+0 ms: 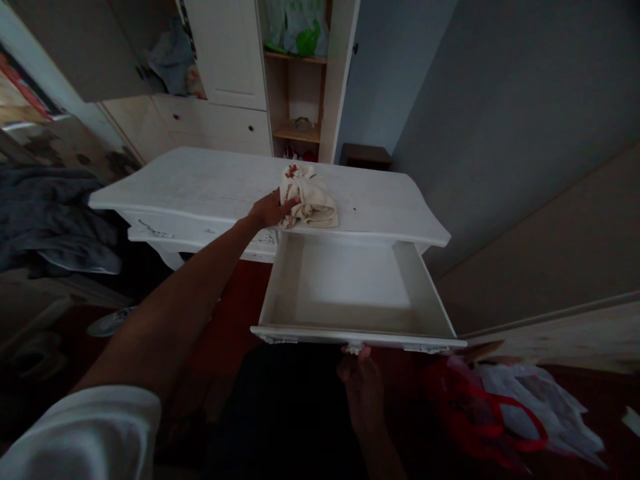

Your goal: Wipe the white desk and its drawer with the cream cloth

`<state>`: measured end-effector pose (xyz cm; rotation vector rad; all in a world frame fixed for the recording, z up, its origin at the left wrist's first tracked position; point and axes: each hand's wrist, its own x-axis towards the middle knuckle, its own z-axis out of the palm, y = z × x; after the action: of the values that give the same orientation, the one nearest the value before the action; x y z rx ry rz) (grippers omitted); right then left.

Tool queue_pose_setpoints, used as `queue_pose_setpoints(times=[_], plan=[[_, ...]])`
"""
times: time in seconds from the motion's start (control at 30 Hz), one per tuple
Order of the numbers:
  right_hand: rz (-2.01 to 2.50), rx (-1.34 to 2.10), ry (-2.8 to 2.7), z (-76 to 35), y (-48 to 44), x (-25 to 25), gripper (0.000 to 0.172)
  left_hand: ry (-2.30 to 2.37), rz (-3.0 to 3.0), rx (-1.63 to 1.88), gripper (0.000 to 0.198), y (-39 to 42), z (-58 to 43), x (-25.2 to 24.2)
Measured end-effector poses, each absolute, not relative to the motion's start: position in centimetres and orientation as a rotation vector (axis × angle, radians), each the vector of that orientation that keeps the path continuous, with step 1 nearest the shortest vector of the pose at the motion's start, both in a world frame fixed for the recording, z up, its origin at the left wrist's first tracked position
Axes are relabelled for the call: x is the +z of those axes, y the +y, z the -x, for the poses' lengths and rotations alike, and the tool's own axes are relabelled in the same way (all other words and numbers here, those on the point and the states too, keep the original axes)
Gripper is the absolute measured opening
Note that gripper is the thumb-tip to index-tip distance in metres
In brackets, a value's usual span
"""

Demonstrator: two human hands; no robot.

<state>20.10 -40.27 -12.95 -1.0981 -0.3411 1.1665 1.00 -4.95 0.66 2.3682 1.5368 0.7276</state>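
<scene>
Steadying the drawer (355,287) and handling the folded cloth (313,199) appear to be the step in hand. The cloth is clamped by the left hand (270,208), just right of it, on the tabletop (215,183); the knob (355,348) is pinched by the right hand (364,387), below the pulled-out drawer. If the cloth is to be lifted, a firm, level grip would be needed.

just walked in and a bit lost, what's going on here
A person stands at a white table. The left hand grips a folded cream cloth with reddish-brown trim, on the tabletop. The right hand is at the knob of the drawer, which stands pulled out below the cloth.
</scene>
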Motion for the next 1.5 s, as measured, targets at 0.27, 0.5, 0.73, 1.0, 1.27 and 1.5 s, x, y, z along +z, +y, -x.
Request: queue_pose_setpoints(times=[0.27,0.5,0.73,1.0,1.27,1.5], plan=[[1.101,1.108,-0.314,-19.8,-38.6,-11.5,0.042,1.561,-2.372,0.717,0.072,-4.8,-1.0,0.5],[1.099,1.123,-0.424,-20.1,-35.5,-11.9,0.045,1.561,-2.363,0.724,0.070,-5.0,-1.1,0.7],[1.043,1.081,-0.487,-20.8,-30.6,-12.0,0.047,1.545,-2.361,0.721,0.070,-4.9,-1.0,0.6],[0.993,1.096,-0.469,-22.7,-24.7,-12.3,0.048,1.474,-2.399,0.752,0.064,-4.7,-0.8,0.5],[1.007,1.181,-0.429,-23.9,-20.1,-12.3,0.045,1.520,-2.393,0.742,0.067,-4.8,-1.0,0.5],[1.000,1.261,-0.320,-24.1,-16.7,-11.5,0.041,1.553,-2.389,0.707,0.071,-5.0,-1.1,0.8]])
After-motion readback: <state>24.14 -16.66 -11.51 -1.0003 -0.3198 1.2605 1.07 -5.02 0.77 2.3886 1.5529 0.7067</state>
